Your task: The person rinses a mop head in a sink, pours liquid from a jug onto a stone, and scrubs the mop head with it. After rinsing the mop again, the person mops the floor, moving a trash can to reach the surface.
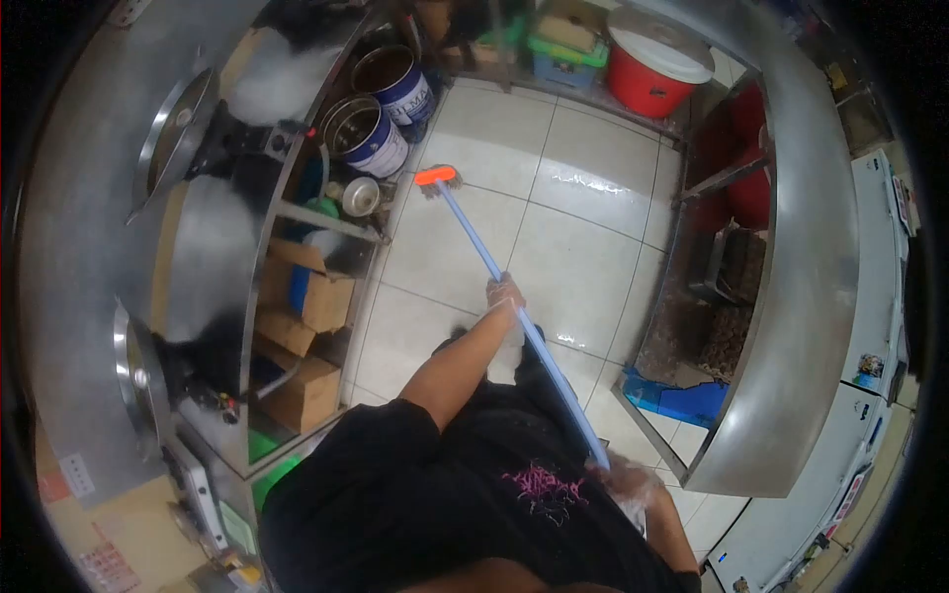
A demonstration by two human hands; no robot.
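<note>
A floor brush with a light-blue pole (559, 376) and an orange head (436, 176) slants across the view, its dark bristles at the tiled floor. My left hand (505, 292), apparently in a thin clear plastic glove, is wrapped round the pole near its middle. Close to my body, my right hand (625, 480) is closed round the pole's upper end, also with clear plastic on it. The brush head lies near the foot of the left-hand shelving, a short way from a small metal pot (362, 197).
White floor tiles (583, 232) have wet, shiny patches. Left, a steel counter (69, 257) has paint-type buckets (366, 133) and cardboard boxes (321, 296) beneath. A red tub (647, 84) with a white lid stands at the back. Another steel counter (801, 296) edges the right side.
</note>
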